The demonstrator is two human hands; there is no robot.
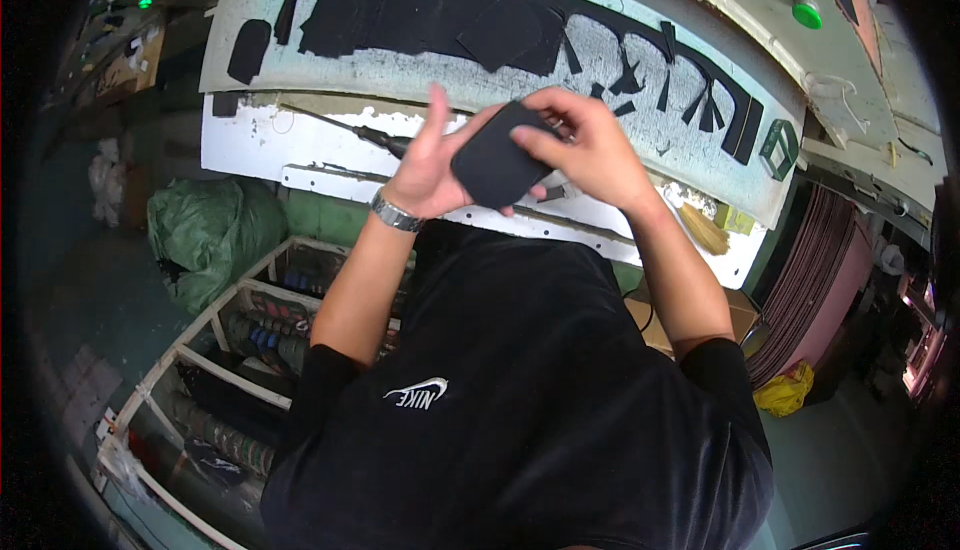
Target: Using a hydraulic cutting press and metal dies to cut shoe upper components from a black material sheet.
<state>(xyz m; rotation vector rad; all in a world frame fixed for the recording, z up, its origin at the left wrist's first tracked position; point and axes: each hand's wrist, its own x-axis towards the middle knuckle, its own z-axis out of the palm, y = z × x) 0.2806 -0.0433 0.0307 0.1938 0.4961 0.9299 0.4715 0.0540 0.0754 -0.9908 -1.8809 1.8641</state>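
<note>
Between my two hands, over the front edge of the work board, is a flat black piece with rounded corners (492, 165); whether it is one layer or a stack I cannot tell. My left hand (425, 170) supports it from the left, its thumb pointing up and away from the piece, its other fingers mostly hidden beneath. From the right, my right hand (597, 147) grips the upper edge with the thumb on top. Beyond them lies black sheet material (410, 15) with overlapping cut shapes and narrow scraps. A dark-handled pointed tool (380, 140) lies beside my left hand.
A pale, scuffed work board (480, 78) spans the far side. A straw brush (703, 230) and a green box-like object (779, 150) are at right. A framed rack (215, 325) and a green bag (215, 235) stand at left; a yellow bag (785, 388) sits lower right.
</note>
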